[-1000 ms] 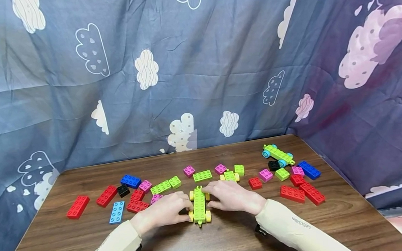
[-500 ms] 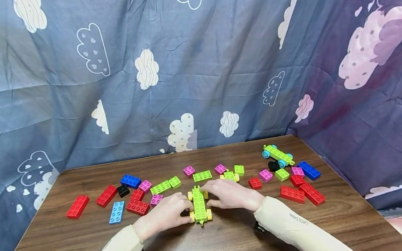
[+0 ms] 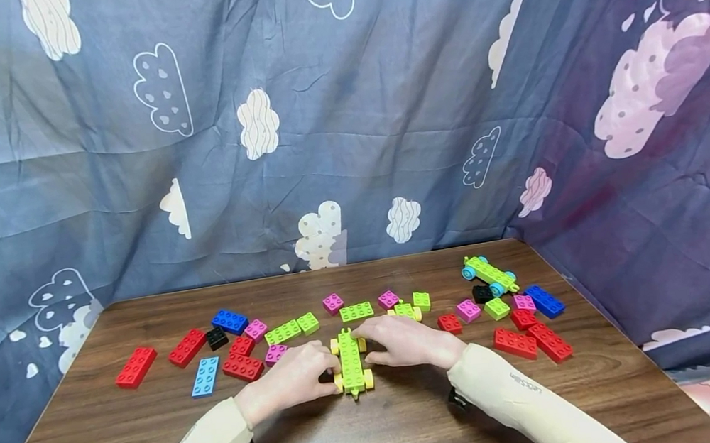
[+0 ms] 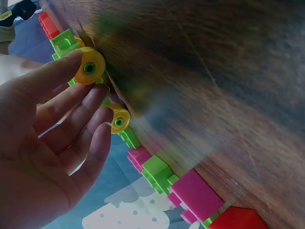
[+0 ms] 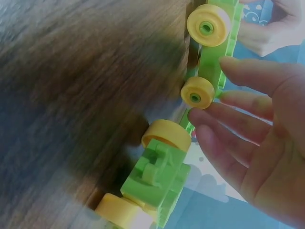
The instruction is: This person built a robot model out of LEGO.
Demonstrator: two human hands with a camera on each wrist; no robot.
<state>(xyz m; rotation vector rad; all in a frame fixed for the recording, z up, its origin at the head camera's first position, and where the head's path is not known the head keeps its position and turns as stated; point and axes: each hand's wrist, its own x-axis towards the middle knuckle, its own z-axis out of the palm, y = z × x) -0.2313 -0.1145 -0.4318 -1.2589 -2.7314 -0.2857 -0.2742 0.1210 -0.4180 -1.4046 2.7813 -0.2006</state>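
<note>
A lime-green toy car base (image 3: 351, 362) with yellow wheels stands near the table's middle, between my two hands. My left hand (image 3: 297, 374) holds its left side, the thumb at the nearer wheel (image 4: 90, 67) and the fingertips close to the farther one (image 4: 120, 119). On the opposite side, my right hand (image 3: 407, 343) has its fingertips around the farther right wheel (image 5: 198, 92), with the thumb by the green side. Just beyond the right hand sits a shorter lime-green car base (image 3: 405, 310), also on yellow wheels, partly hidden by that hand in the head view.
Left lie red bricks (image 3: 136, 367), a light-blue plate (image 3: 206, 376), a blue brick (image 3: 230, 321) and a black brick (image 3: 216, 337). Green bricks (image 3: 356, 312) and pink bricks (image 3: 333, 303) line the back. Right are a blue-wheeled car base (image 3: 490, 274) and more red bricks (image 3: 549, 341).
The long car base has turned slightly, its near end swinging to the right so it points straighter ahead. Both hands have stayed on it with little movement; the loose bricks lie as before.
</note>
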